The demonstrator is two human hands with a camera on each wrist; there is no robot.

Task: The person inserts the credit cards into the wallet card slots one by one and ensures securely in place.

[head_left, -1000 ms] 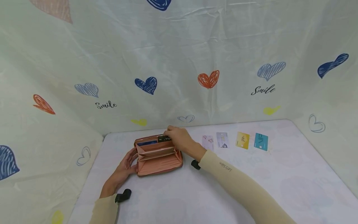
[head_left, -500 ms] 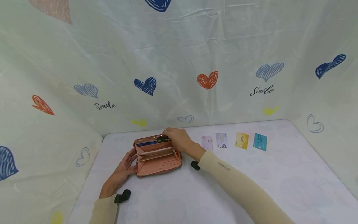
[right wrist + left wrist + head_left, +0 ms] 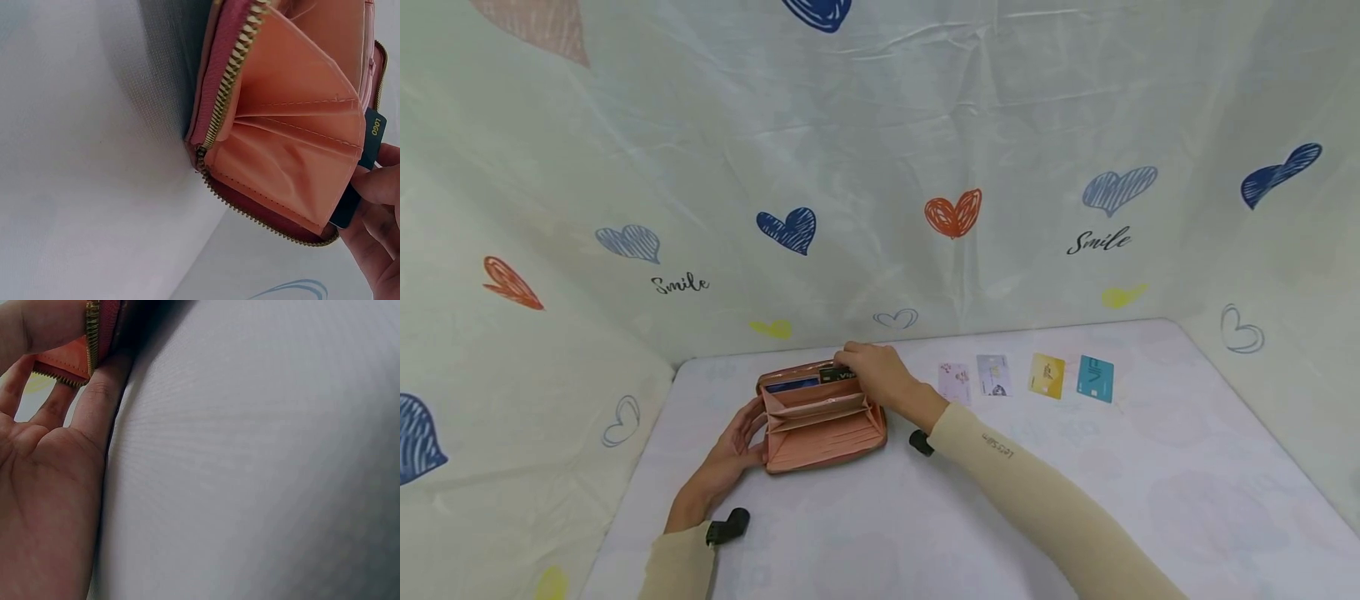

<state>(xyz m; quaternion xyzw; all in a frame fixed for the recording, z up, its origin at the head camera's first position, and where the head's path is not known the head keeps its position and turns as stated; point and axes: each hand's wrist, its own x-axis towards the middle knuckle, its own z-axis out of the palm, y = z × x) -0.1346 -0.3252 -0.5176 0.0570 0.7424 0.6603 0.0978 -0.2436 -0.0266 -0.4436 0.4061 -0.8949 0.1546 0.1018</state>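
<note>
An unzipped salmon-pink wallet (image 3: 829, 446) lies open at the left of the table, its accordion pockets spread. My left hand (image 3: 730, 454) holds its left side; in the left wrist view the thumb and fingers (image 3: 97, 394) lie about the zipped edge. At the back right of the wallet, my right hand (image 3: 883, 375) pinches a dark VIP card (image 3: 837, 373). The right wrist view has this card (image 3: 374, 134) between thumb and fingers, partly behind the pink side gusset (image 3: 281, 169). A blue card (image 3: 793, 385) sits in the wallet's back section, left of the dark one.
Right of the wallet, a pink card (image 3: 954, 382), a pale purple card (image 3: 994, 375), a yellow card (image 3: 1047, 376) and a teal VIP card (image 3: 1096, 379) lie in a row. Behind the white table (image 3: 880, 533) hangs a heart-printed sheet (image 3: 865, 167).
</note>
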